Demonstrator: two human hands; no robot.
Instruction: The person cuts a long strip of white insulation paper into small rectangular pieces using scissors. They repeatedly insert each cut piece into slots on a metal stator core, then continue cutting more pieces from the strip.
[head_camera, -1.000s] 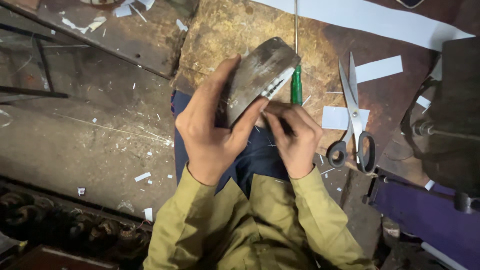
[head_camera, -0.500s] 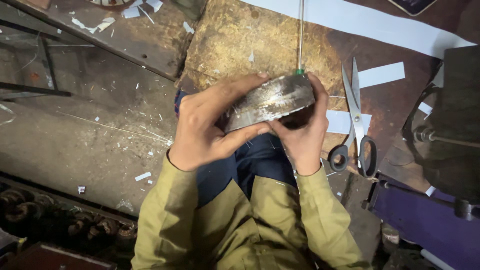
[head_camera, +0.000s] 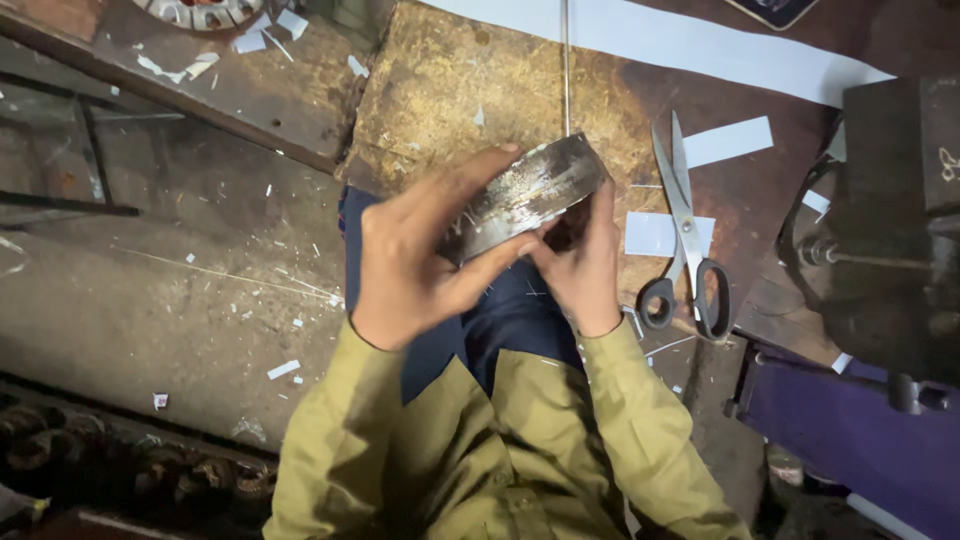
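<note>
- Over the lap, at the near edge of the table (head_camera: 450, 90), both hands grip a grey metal ring (head_camera: 525, 195), tilted, its far-right end higher.
- Left hand (head_camera: 420, 265) is wrapped round the ring's near-left side, fingers curled over the outer wall, thumb along the lower rim: a closed, firm hold.
- Right hand (head_camera: 585, 265) is tucked beneath the right end, fingers closed against the underside or inner face; exactly what they press I cannot tell.
- The ring looks like solid, stiff steel, likely heavy for its size, with a scuffed, dull surface that should not slip much.
- Its edges look hard and possibly sharp, so the broad outer wall seems the safer place to hold, one hand at each end.
- It seems unlikely to bend or break, though a drop onto the knees would hurt.
- Right of the hands, scissors (head_camera: 685, 250) lie on the table among white paper strips (head_camera: 725, 140).
- A thin rod (head_camera: 565, 60) runs away behind the ring.
</note>
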